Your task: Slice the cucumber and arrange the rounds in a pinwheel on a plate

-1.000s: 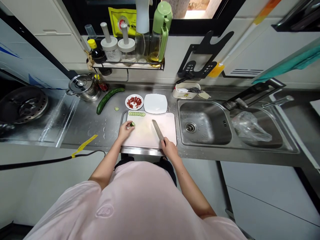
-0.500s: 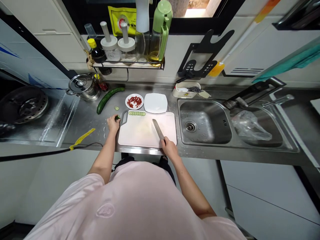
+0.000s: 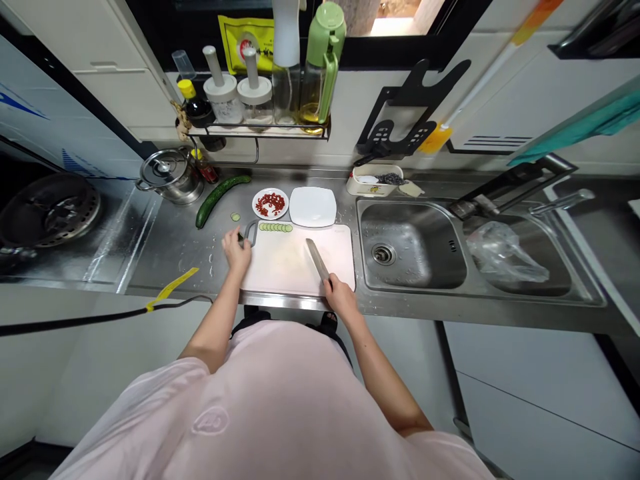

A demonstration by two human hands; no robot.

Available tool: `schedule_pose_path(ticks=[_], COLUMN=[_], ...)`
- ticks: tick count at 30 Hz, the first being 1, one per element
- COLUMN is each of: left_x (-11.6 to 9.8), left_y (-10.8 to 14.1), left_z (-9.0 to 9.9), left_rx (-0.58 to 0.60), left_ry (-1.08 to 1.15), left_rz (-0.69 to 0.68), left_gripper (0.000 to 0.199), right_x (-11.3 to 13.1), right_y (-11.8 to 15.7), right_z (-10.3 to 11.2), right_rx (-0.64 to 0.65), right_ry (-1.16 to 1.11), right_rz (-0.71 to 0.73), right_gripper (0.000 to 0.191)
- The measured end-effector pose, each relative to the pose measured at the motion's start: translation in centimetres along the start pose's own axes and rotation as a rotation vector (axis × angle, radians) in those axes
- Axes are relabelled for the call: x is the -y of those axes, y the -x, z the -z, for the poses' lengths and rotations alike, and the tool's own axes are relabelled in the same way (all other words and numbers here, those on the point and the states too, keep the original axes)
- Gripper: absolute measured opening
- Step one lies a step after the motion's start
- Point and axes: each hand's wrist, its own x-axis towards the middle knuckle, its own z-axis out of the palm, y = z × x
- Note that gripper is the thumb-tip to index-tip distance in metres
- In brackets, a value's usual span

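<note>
My right hand (image 3: 341,296) is closed round the handle of a kitchen knife (image 3: 316,259), whose blade lies over the white cutting board (image 3: 295,267). At the board's left edge, beside its grey handle, my left hand (image 3: 237,252) is closed with a dark green cucumber piece (image 3: 241,238) at its fingertips, mostly covered. A row of cucumber slices (image 3: 276,227) lies along the board's top edge. One loose cucumber slice (image 3: 235,217) rests on the steel counter. A whole cucumber (image 3: 216,200) lies further left.
Behind the board stand a plate of chopped red pieces (image 3: 271,203) and a white plate (image 3: 313,207). A double sink (image 3: 415,247) is at the right, with a plastic bag (image 3: 505,250) in its far basin. A steel pot (image 3: 173,177) stands back left, under a condiment shelf (image 3: 260,131).
My left hand has moved a little right, closer to the board's handle, with the cucumber piece. The right hand and knife have stayed nearly still.
</note>
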Motion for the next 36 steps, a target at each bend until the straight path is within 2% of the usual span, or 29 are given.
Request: schedule_pose_path(ticks=[3,7,13,18,26,30,33,36], left_x=[-3.2,-6.7,-9.6,-10.0,-9.5,-9.3,-8.6,-7.3], left_y=[0.4,-0.3,-2.2,-3.0,-2.8,-2.5,-1.9,-0.9], left_z=[-1.2,-3.6,-6.3,-7.6,-8.2,-7.8,-7.0,-5.8], left_rx=[0.156,0.305,0.447,0.478,0.424,0.454,0.534,0.605], left_ry=[0.036,0.005,-0.144,-0.190,-0.007,0.067,0.157,0.231], left_rz=[-0.136,-0.190,-0.220,-0.222,-0.219,-0.108,0.010,0.064], left_gripper=[0.038,0.037,0.039,0.032,0.021,0.018,0.018,0.019], right_x=[0.0,0.0,0.1,0.2,0.4,0.4,0.1,0.0], right_y=[-0.1,-0.2,-0.1,0.0,0.1,0.1,-0.1,-0.3], right_z=[0.0,0.0,0.1,0.4,1.0,1.0,0.8,0.7], right_rx=[0.005,0.013,0.015,0.037,0.054,0.057,0.058,0.059], right_ry=[0.005,-0.001,-0.009,-0.006,0.007,0.009,0.007,0.010], right_rz=[-0.003,-0.006,-0.027,-0.041,-0.048,-0.041,-0.028,-0.015], right_gripper=[0.034,0.034,0.034,0.035,0.034,0.034,0.035,0.036])
